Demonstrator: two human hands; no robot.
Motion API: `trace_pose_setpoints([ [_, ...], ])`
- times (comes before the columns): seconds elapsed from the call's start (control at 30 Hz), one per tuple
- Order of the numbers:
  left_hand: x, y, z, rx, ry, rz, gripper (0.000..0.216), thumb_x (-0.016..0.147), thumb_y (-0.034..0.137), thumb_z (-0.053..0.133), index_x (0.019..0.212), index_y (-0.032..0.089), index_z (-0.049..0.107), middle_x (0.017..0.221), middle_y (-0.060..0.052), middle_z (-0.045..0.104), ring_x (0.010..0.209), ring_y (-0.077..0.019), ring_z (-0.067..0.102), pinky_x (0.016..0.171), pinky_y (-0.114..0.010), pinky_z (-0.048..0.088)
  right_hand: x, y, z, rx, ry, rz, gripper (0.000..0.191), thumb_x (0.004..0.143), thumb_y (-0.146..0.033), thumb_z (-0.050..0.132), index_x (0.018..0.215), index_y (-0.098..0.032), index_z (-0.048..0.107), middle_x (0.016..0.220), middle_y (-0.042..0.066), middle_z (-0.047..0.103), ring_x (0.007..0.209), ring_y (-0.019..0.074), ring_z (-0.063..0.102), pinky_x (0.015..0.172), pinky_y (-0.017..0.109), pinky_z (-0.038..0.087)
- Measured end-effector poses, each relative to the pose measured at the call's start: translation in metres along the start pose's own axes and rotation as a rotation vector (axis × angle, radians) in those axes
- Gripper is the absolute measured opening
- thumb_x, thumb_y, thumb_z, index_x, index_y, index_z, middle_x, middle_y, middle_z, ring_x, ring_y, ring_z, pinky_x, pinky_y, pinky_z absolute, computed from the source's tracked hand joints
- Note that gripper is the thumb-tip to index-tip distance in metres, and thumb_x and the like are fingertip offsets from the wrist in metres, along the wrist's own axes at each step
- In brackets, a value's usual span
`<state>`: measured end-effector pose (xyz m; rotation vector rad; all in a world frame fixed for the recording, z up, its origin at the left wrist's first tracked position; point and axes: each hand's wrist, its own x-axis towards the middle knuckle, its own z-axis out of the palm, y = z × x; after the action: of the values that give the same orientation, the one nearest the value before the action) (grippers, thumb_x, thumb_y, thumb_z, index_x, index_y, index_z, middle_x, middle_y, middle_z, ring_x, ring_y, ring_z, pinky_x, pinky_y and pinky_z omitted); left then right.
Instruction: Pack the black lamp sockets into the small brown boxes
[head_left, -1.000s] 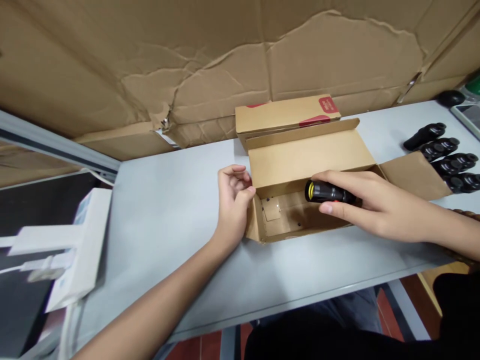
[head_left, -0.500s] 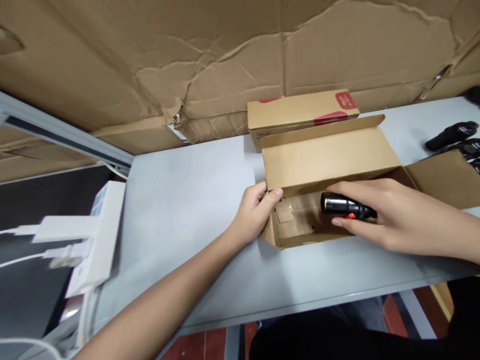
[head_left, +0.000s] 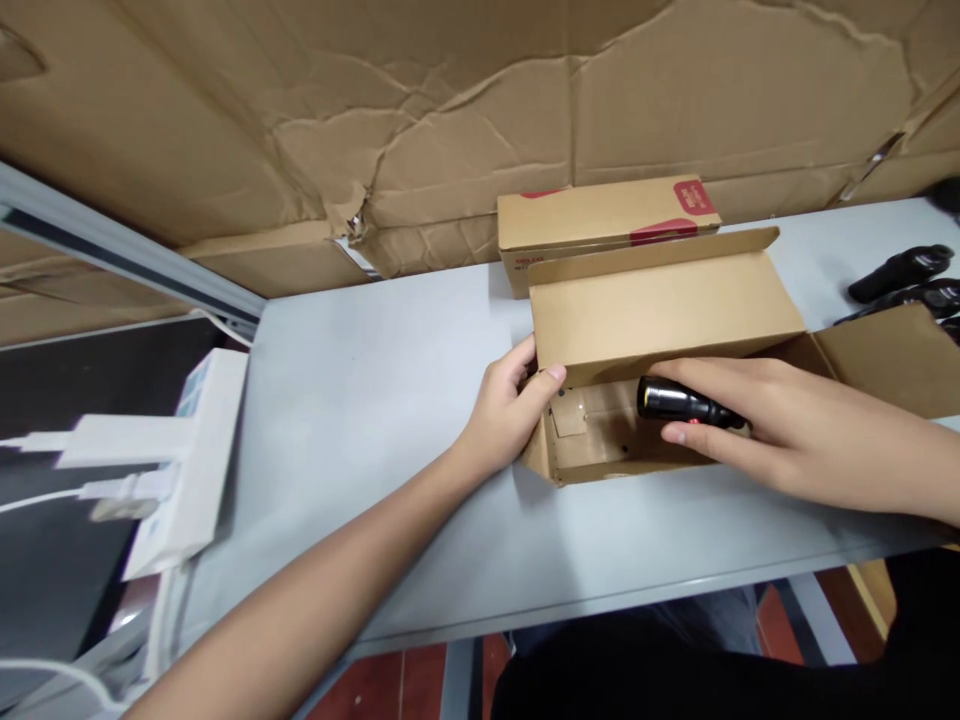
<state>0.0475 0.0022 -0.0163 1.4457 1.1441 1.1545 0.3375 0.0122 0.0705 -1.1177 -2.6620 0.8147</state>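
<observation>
An open cardboard box (head_left: 667, 310) lies on the grey table, its lid folded back and its right end flap spread out. My left hand (head_left: 506, 405) grips the box's left end, thumb over the edge and fingers behind it. Over the box's opening, my right hand (head_left: 757, 425) is closed around a black flashlight (head_left: 679, 402) with a small red part on its side. The flashlight lies almost level, its ringed end pointing left. Its right end is hidden by my fingers. Part of the box's bare floor shows to the left of the flashlight.
Behind the open box stands a closed cardboard box (head_left: 600, 215) with red print. Several black flashlights (head_left: 900, 272) lie at the table's right end. A white power strip (head_left: 199, 465) with plugs and cables is at the left. Cardboard sheeting (head_left: 450, 120) lines the back.
The flashlight and my right hand have shifted very slightly to the left over the box. My left hand keeps its hold on the box's end. The camera view has tilted a little.
</observation>
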Motion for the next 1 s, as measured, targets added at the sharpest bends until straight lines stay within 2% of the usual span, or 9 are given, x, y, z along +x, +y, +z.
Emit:
trace_pose_setpoints([
  [0.13, -0.001, 0.003, 0.000, 0.041, -0.006, -0.053, 0.042, 0.101, 0.061, 0.067, 0.098, 0.020, 0.074, 0.097, -0.008, 0.080, 0.092, -0.0274, 0.073, 0.078, -0.036, 0.060, 0.001, -0.001, 0.000, -0.010, -0.013, -0.003, 0.052, 0.113, -0.059, 0.055, 0.148, -0.023, 0.071, 0.139, 0.016, 0.083, 0.118, 0.0399, 0.083, 0.092, 0.053, 0.067],
  [0.23, -0.002, 0.007, 0.003, 0.031, 0.059, -0.094, 0.047, 0.103, 0.064, 0.063, 0.090, 0.020, 0.072, 0.093, -0.007, 0.076, 0.087, -0.0255, 0.068, 0.074, -0.035, 0.058, 0.002, 0.001, 0.000, -0.003, -0.011, -0.002, 0.052, 0.110, -0.061, 0.061, 0.146, -0.024, 0.071, 0.130, 0.014, 0.085, 0.106, 0.0373, 0.084, 0.083, 0.048, 0.066],
  [0.33, -0.001, 0.012, 0.006, 0.018, 0.135, -0.086, 0.048, 0.106, 0.063, 0.060, 0.083, 0.021, 0.067, 0.090, -0.007, 0.072, 0.087, -0.0244, 0.065, 0.075, -0.034, 0.057, 0.003, 0.001, -0.002, 0.021, 0.012, -0.030, 0.050, 0.108, -0.058, 0.068, 0.146, -0.027, 0.071, 0.120, 0.010, 0.085, 0.088, 0.0301, 0.082, 0.074, 0.041, 0.062],
  [0.47, 0.004, 0.015, 0.006, 0.010, 0.214, -0.056, 0.046, 0.102, 0.060, 0.066, 0.075, 0.024, 0.054, 0.083, -0.004, 0.063, 0.083, -0.0216, 0.058, 0.071, -0.031, 0.052, 0.003, -0.005, -0.005, 0.067, 0.067, -0.038, 0.038, 0.105, -0.049, 0.071, 0.136, -0.027, 0.075, 0.111, 0.008, 0.085, 0.076, 0.0249, 0.077, 0.067, 0.036, 0.057],
  [0.63, 0.006, 0.020, 0.004, -0.023, 0.209, -0.101, 0.051, 0.095, 0.055, 0.071, 0.067, 0.024, 0.042, 0.070, 0.001, 0.044, 0.067, -0.0158, 0.041, 0.060, -0.028, 0.039, 0.002, -0.011, -0.006, 0.066, 0.127, 0.047, 0.031, 0.105, -0.050, 0.070, 0.124, -0.026, 0.076, 0.096, 0.004, 0.082, 0.067, 0.0219, 0.071, 0.061, 0.034, 0.052],
  [0.8, 0.005, 0.024, 0.004, -0.036, 0.191, -0.115, 0.052, 0.091, 0.048, 0.069, 0.059, 0.023, 0.037, 0.062, 0.002, 0.036, 0.061, -0.0130, 0.031, 0.055, -0.028, 0.031, 0.003, -0.007, -0.005, 0.057, 0.097, 0.020, 0.044, 0.106, -0.057, 0.070, 0.138, -0.027, 0.073, 0.106, 0.007, 0.084, 0.076, 0.0262, 0.076, 0.067, 0.036, 0.056],
  [0.9, 0.007, 0.024, 0.002, -0.042, 0.178, -0.112, 0.053, 0.089, 0.046, 0.069, 0.057, 0.023, 0.034, 0.060, 0.003, 0.032, 0.059, -0.0121, 0.027, 0.054, -0.028, 0.027, 0.003, -0.007, -0.005, 0.070, 0.074, 0.001, 0.045, 0.110, -0.058, 0.065, 0.143, -0.029, 0.073, 0.113, 0.008, 0.085, 0.089, 0.0307, 0.080, 0.077, 0.041, 0.062],
  [1.0, 0.008, 0.023, 0.000, -0.060, 0.157, -0.107, 0.054, 0.088, 0.045, 0.068, 0.056, 0.024, 0.030, 0.058, 0.003, 0.028, 0.057, -0.0116, 0.025, 0.054, -0.029, 0.024, 0.002, -0.006, -0.005, 0.099, 0.077, -0.020, 0.052, 0.110, -0.060, 0.064, 0.152, -0.032, 0.071, 0.130, 0.009, 0.085, 0.107, 0.0360, 0.082, 0.090, 0.047, 0.065],
])
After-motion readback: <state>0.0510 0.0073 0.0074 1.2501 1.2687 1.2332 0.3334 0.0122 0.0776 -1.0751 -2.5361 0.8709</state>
